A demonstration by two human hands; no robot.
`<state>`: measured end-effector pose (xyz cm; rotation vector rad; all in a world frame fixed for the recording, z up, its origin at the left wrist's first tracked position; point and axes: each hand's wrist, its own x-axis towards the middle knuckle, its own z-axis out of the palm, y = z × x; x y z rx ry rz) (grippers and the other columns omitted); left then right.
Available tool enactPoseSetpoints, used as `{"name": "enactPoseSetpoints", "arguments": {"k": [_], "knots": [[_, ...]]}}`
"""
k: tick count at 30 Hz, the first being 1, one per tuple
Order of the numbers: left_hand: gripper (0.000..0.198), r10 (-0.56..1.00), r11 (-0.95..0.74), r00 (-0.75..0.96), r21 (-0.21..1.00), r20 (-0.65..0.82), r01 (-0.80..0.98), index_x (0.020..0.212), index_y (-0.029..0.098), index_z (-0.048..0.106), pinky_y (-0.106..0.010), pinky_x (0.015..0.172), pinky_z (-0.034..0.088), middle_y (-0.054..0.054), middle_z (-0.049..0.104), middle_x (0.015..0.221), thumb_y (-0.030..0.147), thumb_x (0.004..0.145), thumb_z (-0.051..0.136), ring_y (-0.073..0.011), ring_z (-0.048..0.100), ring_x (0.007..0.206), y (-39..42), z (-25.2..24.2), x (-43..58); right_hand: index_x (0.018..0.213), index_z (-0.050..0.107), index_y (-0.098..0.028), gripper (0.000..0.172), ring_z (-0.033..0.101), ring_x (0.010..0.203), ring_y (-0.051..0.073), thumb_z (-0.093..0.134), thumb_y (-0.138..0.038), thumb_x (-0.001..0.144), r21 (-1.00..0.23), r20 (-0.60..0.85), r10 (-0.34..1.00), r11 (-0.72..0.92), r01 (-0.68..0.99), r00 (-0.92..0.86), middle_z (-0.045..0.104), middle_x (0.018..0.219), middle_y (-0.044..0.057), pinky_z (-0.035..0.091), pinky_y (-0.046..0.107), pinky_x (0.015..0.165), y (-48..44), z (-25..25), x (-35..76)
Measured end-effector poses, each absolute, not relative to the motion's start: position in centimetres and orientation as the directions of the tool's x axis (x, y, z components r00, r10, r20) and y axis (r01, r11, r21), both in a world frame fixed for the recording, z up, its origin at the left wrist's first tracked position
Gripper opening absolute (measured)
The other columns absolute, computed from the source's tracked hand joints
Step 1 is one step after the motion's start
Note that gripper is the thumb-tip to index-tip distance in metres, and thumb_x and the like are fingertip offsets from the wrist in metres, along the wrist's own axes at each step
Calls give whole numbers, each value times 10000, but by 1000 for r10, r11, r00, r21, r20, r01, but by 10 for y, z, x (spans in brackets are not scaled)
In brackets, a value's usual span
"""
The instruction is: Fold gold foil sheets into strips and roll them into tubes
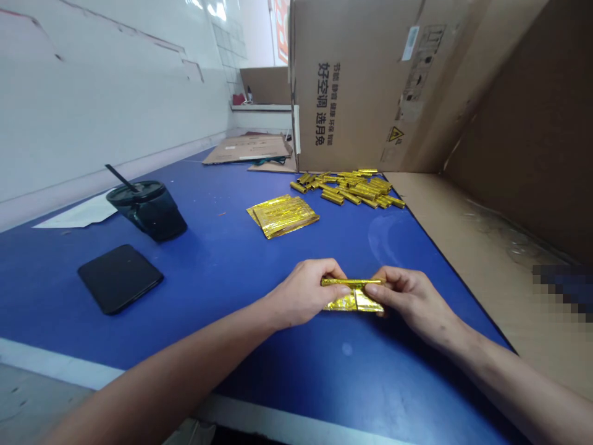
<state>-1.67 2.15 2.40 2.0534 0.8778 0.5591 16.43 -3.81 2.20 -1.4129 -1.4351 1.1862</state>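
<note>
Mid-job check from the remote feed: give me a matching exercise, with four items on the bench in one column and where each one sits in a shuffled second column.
Items:
1. Flat gold foil sheets
2. Rolled gold foil sticks
3. Dark tumbler with a straw
4. Folded gold foil piece

Places:
A. Held between the left hand and right hand
B. Piled at the foot of the cardboard box
C. Stacked mid-way on the blue table
D. Far left, beside a white paper

Pairs: 1-C, 2-B, 3-D, 4-A
</note>
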Motion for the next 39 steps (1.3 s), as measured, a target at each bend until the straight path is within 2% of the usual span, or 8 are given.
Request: {"name": "enactPoseSetpoints", "arguments": {"k": [3,8,16,23,28,33,35,39], "knots": [[128,752,-407,656,824,58,394,721,167,570,-192,507,326,38,551,630,286,704,526,-92,479,593,22,22,-18,592,486,-161,258,375,454,62,563,-377,711,-957,-83,993,-56,285,-86,456,498,-50,283,199,434,-40,22,163],[145,736,-387,677,831,17,400,710,159,584,-198,513,334,26,562,634,289,698,522,-96,488,597,22,18,-17,733,516,-162,226,417,452,69,557,-383,715,-956,-118,979,-67,284,-167,478,550,-43,341,198,430,-42,23,159],[180,720,-376,693,828,-22,417,699,155,588,-197,502,327,29,555,612,312,710,500,-93,474,578,19,22,-16,669,510,-163,263,380,383,58,493,-407,765,-941,-77,990,-33,338,-118,432,457,-58,295,179,365,-48,18,154],[195,728,-352,685,841,-29,410,710,150,586,-189,484,317,27,537,602,311,727,477,-88,447,558,18,24,-16,687,509,-175,259,389,408,69,486,-418,772,-948,-102,988,-60,313,-118,441,490,-49,304,189,384,-50,17,154],[186,688,-408,726,823,-8,396,720,156,596,-187,524,331,28,553,633,277,746,457,-87,457,585,16,24,-17,705,499,-177,244,375,432,65,479,-408,782,-942,-143,969,-72,328,-199,418,518,-54,298,184,398,-49,17,154],[217,646,-462,763,801,9,382,728,155,588,-183,515,315,34,527,606,249,782,399,-82,446,579,15,26,-17,649,498,-174,269,314,420,56,460,-395,797,-936,-68,981,0,353,-180,363,474,-68,260,179,392,-50,17,153],[221,653,-465,758,797,15,385,721,154,586,-185,508,310,35,520,598,251,783,397,-82,440,570,15,27,-16,653,507,-173,269,322,419,57,467,-401,791,-937,-64,983,0,349,-173,370,476,-65,265,179,390,-50,18,154],[222,664,-471,747,794,31,385,720,155,585,-188,522,320,32,534,618,251,783,395,-81,445,571,18,26,-17,703,513,-174,312,386,408,68,410,-450,806,-943,-148,967,-74,325,-208,442,507,-44,312,184,378,-49,16,158]]}}
